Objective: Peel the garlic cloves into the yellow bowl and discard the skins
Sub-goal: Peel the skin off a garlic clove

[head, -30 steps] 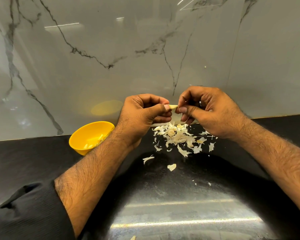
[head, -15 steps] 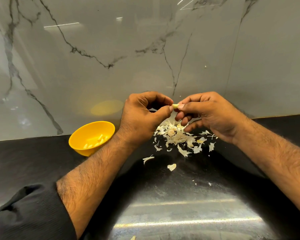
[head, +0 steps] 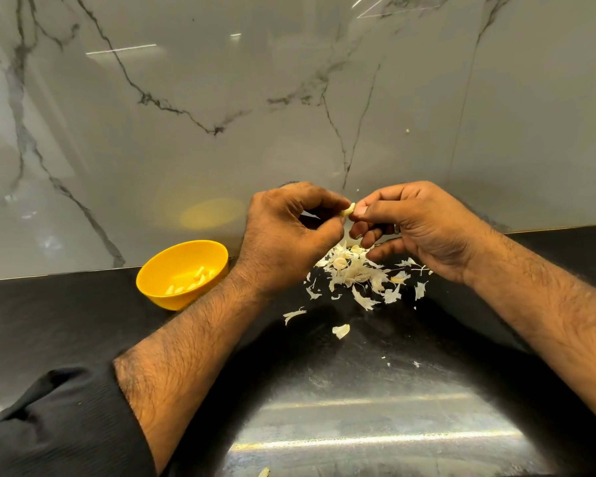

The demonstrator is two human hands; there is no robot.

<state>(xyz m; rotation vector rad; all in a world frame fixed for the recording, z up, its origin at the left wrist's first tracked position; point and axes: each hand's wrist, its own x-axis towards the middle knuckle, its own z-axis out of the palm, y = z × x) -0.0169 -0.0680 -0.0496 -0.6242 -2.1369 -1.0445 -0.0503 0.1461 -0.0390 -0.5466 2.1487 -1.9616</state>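
I note the black surface [head: 83, 321] first, then the yellow bowl [head: 159, 270] on it, down and to the left of both hands and nearer the left hand [head: 286, 235]. Left hand and right hand [head: 417, 225] pinch one garlic clove [head: 349, 210] between their fingertips, above the skins [head: 358, 273]; its long axis runs roughly hand to hand.

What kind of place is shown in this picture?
Probably a kitchen counter: a glossy black stone worktop meets a grey-veined marble backsplash, with a small yellow plastic bowl of peeled garlic and a pile of papery garlic skins.
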